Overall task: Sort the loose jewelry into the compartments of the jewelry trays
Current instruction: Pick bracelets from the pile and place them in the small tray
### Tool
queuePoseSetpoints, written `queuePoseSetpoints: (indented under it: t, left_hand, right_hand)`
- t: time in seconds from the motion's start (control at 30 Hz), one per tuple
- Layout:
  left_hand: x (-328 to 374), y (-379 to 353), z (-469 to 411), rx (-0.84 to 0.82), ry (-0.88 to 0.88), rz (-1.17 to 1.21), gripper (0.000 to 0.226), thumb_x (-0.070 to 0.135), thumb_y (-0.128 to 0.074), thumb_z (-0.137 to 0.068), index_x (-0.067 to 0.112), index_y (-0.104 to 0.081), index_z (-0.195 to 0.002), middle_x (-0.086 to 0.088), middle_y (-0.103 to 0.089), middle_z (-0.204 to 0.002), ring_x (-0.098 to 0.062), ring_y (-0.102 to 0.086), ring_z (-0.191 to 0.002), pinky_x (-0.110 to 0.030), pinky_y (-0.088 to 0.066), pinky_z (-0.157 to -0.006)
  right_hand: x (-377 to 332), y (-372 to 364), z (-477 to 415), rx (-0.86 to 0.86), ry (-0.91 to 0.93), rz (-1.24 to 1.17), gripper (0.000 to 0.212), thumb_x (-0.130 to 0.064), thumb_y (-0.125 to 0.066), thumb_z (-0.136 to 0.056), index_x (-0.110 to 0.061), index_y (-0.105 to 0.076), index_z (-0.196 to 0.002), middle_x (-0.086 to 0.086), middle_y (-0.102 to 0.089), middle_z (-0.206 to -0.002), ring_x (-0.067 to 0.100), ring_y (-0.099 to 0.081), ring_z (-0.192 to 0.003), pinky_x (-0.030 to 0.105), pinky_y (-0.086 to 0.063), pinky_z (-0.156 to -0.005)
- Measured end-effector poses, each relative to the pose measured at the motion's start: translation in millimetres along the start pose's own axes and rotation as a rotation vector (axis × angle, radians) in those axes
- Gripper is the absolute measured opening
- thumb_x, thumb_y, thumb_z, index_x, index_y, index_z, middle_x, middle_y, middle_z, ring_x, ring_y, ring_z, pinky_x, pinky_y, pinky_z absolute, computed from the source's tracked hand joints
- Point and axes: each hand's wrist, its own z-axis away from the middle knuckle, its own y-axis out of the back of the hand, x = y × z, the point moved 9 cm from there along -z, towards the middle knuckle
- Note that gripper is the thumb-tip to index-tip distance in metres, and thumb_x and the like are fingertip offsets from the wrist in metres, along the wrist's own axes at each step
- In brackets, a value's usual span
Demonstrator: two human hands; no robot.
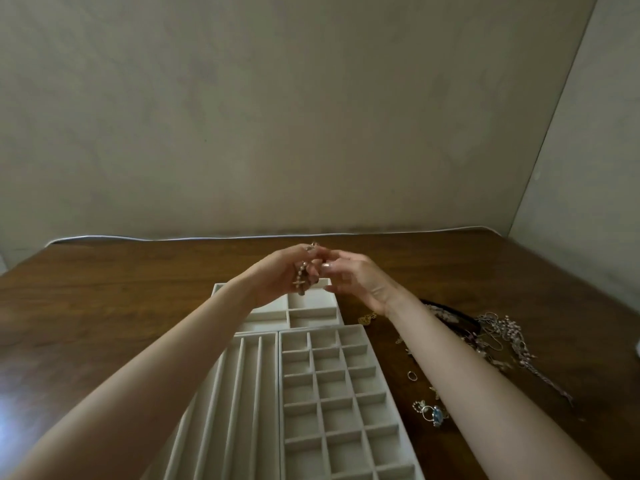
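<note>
Two bare forearms reach forward over a dark brown wooden counter (121,289). The left hand (277,273) is raised above the far edge of the trays, its fingers (313,252) curled round a pale beaded strand (302,271). A cross-shaped pendant on the strand hangs below the palm, over the far tray. The right hand (362,278) meets the left at the fingertips, its fingers bent and drawn together. Whether they pinch the strand or only touch it cannot be told.

Three cream fabric-lined jewelry trays lie together on the counter. A far tray (313,315) has a few large compartments. In front of it, a left tray (239,393) has long narrow channels. Beside that, touching it, a right tray (346,393) has a grid of small square cells. No jewelry is seen in the visible compartments.

The loose jewelry lies on the counter to the right of the trays:
- a silver ring with a blue stone (438,415) just beside the right forearm;
- a small plain ring (411,375);
- a small gold pendant (367,318) near the far tray's corner;
- a tangled heap of silver chains (505,336) farther right, with a dark band (446,311) next to it.

A white cable (225,237) runs along the counter's back edge, against a plain beige wall (311,116).
</note>
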Motion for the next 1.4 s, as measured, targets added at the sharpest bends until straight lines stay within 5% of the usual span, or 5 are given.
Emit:
queuePoseSetpoints:
  t: [0.23,0.47,0.67,0.93,1.4]
  left_hand:
    - [-27,29,-7,0.255,0.139,-0.067,0.019,0.010,-0.055,-0.091,0.005,-0.060,-0.109,-0.011,-0.064,-0.086,-0.018,-0.063,-0.076,-0.032,-0.053,-0.072]
    - [-14,38,-8,0.504,0.089,-0.740,0.023,0.017,-0.063,-0.087,0.009,-0.061,-0.108,-0.004,-0.062,-0.097,-0.015,-0.056,-0.086,-0.023,-0.044,-0.068]
    - [-2,7,0,0.415,-0.029,-0.814,0.019,0.018,-0.057,-0.092,0.009,-0.061,-0.108,-0.002,-0.060,-0.098,-0.009,-0.054,-0.074,-0.015,-0.041,-0.056]
    - [-22,-59,-4,0.183,-0.071,-0.721,0.010,0.018,-0.055,-0.092,0.015,-0.061,-0.100,0.003,-0.060,-0.093,-0.009,-0.055,-0.083,-0.025,-0.048,-0.077]
    - [-28,-99,-2,0.117,-0.089,-0.720,0.007,0.016,-0.055,-0.092,0.015,-0.061,-0.097,-0.001,-0.064,-0.095,-0.016,-0.061,-0.090,-0.029,-0.052,-0.082]
  right_hand:
    - [19,14,-16,0.276,-0.110,0.093,0.005,-0.010,-0.063,-0.088,-0.008,-0.063,-0.093,0.008,-0.067,-0.089,0.015,-0.064,-0.076,0.023,-0.051,-0.061]
    - [-1,27,-9,0.358,0.003,0.534,0.011,-0.016,-0.062,-0.089,-0.013,-0.063,-0.100,-0.004,-0.060,-0.090,0.008,-0.059,-0.071,0.019,-0.051,-0.059]
    - [-18,74,30,0.350,0.063,0.678,0.011,-0.014,-0.060,-0.090,-0.016,-0.064,-0.100,-0.003,-0.063,-0.102,0.007,-0.060,-0.075,0.016,-0.046,-0.062]
    - [23,126,80,0.155,-0.221,1.139,0.020,-0.012,-0.067,-0.084,-0.030,-0.063,-0.090,-0.007,-0.054,-0.107,0.009,-0.055,-0.101,0.028,-0.050,-0.087]
    - [-14,147,104,0.546,0.161,1.031,0.014,-0.008,-0.064,-0.086,-0.021,-0.064,-0.090,-0.005,-0.056,-0.096,0.010,-0.055,-0.086,0.021,-0.044,-0.070]
